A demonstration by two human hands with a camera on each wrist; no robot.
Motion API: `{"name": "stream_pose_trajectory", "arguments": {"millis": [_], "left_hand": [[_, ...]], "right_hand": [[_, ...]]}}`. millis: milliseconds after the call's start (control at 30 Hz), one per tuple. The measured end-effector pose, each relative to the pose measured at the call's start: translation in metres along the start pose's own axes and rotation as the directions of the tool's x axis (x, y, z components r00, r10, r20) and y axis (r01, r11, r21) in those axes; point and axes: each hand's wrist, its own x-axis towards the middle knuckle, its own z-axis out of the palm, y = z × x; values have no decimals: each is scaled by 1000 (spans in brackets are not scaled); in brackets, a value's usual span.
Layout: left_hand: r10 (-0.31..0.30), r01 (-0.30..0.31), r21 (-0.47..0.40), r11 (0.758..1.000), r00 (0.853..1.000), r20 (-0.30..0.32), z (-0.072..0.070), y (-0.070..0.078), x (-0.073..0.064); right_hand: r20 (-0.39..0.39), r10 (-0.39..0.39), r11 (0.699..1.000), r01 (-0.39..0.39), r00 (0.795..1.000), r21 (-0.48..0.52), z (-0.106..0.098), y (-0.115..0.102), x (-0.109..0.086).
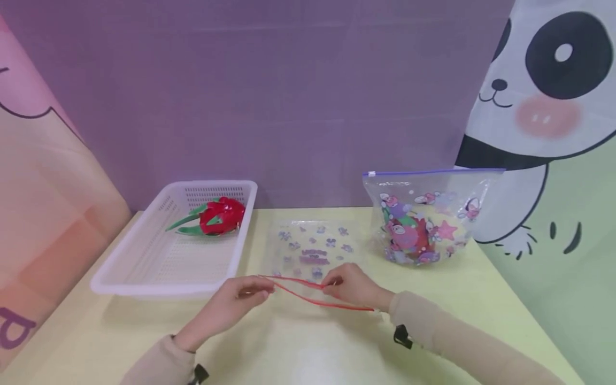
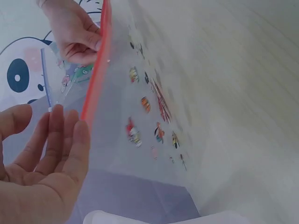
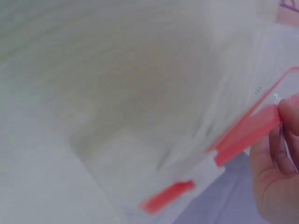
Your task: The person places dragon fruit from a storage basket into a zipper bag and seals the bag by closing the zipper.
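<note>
A clear plastic zip bag (image 1: 313,240) with small printed figures has a red zip edge (image 1: 317,303), its mouth parted and facing me. My right hand (image 1: 353,286) pinches one red strip between thumb and fingers. At the mouth's left end is my left hand (image 1: 240,297); in the left wrist view its fingers (image 2: 53,144) are nearly straight, the fingertips right at the red edge and the thumb apart. A white slider (image 3: 208,168) sits near the end of the red zip in the right wrist view.
To the left stands a white plastic basket (image 1: 154,290) holding a red dragon fruit toy (image 1: 222,216) with green leaves. At the back right a second clear bag (image 1: 447,187) with a purple zip stands upright, with red and green things inside. A purple cloth (image 1: 289,107) hangs behind the table.
</note>
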Motion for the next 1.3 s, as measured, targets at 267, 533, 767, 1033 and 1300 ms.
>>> {"name": "stream_pose_trajectory", "arguments": {"millis": [267, 533, 767, 1033, 1300], "left_hand": [[-96, 97, -1, 995, 987, -128, 15, 2, 20], [-144, 120, -100, 988, 948, -283, 29, 11, 54], [-144, 74, -235, 969, 944, -295, 37, 14, 67], [12, 11, 50, 999, 893, -449, 35, 24, 81], [82, 221, 512, 830, 860, -504, 9, 41, 79]], "right_hand": [[-112, 85, 988, -70, 990, 135, -1, -11, 11], [-175, 127, 954, -72, 976, 290, 8, -36, 24], [-213, 99, 918, -7, 972, 397, 12, -46, 32], [-298, 64, 950, 33, 952, 310, 0, -59, 40], [-472, -80, 971, -39, 878, -237, -46, -69, 46]]}}
